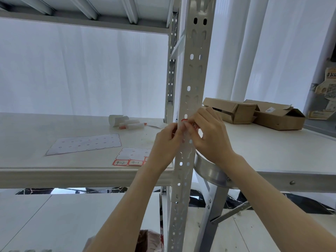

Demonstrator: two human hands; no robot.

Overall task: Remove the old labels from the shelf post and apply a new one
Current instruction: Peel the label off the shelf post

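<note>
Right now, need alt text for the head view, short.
Two bare hands, left hand and right hand, pinch a red-bordered label on a perforated grey shelf post. On the shelf to the left lie label sheets, one with "4-2" and "4-1" stickers; cardboard boxes sit to the right.

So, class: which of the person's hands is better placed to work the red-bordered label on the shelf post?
Probably the right hand: its fingertips already cover the red-bordered label on the shelf post, while the left hand only pinches the post's edge below.

Bright backlit, soft shadows, edges warped
</note>
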